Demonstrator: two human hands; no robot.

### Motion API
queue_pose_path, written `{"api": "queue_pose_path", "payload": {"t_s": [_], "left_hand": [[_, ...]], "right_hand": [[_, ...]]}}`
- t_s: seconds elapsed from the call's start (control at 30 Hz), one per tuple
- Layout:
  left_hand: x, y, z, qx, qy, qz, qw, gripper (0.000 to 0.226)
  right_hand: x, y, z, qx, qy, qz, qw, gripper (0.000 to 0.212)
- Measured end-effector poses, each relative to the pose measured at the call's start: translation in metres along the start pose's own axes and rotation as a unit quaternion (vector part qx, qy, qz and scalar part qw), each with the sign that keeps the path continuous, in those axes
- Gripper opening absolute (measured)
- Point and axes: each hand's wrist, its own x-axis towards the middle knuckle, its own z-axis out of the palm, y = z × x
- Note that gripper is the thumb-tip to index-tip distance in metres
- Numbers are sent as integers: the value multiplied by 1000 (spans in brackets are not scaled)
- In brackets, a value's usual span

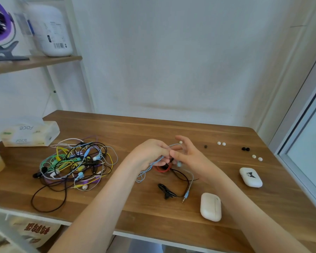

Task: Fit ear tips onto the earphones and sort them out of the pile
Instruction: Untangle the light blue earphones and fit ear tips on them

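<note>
- Above the desk [135, 207], a person's left hand [150, 152] has its grip closed round the cord of a blue earphone [179, 163]. The right hand [190, 157] pinches the same cord, with a white ear tip [180, 142] at its fingertips.
- The step appears to be tip-fitting, with this set held clear of the pile [75, 161] to the left.
- The next move likely calls for seating a tip on the dangling bud; spare ear tips [221, 143] lie to the right.

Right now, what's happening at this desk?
A person's left grip and right grip both hold a light-blue earphone cable above the wooden desk. The tangled earphone pile lies to the left. Loose white ear tips and black ear tips sit to the right, near two earbud cases.
</note>
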Motion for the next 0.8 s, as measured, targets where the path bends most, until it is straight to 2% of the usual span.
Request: {"api": "queue_pose_path", "payload": {"t_s": [0.1, 0.23, 0.3, 0.4, 0.5, 0.63, 0.67, 0.73, 0.8], "left_hand": [[0, 0, 0, -47, 2, -15, 999, 6], [0, 0, 4, -110, 9, -32, 993, 8], [0, 3, 5, -161, 27, -30, 986, 9], [1, 6, 4, -250, 57, -10, 966, 15], [3, 8, 3, -323, 87, 7, 942, 18], [8, 9, 5, -388, 134, 19, 912, 25], [8, 10, 5, -395, 141, 24, 908, 27], [9, 10, 6, -412, 150, 38, 898, 23], [10, 11, 5, -443, 153, 53, 882, 15]], "right_hand": [[-2, -1, -2, -33, 39, 1, 999, 55], [-6, -4, -6, -38, 7, 14, 999, 41], [-8, -5, -8, -13, 15, 31, 999, 38], [-9, -4, -17, 13, 31, 34, 999, 28], [-8, -1, -26, -16, 27, 21, 999, 17], [-8, 2, -33, -17, 59, 6, 998, 20], [-9, 1, -34, 18, 62, -9, 998, 21], [-10, -1, -36, 158, 52, -44, 985, 16], [-10, -3, -37, 331, 41, -59, 941, 10]]}}
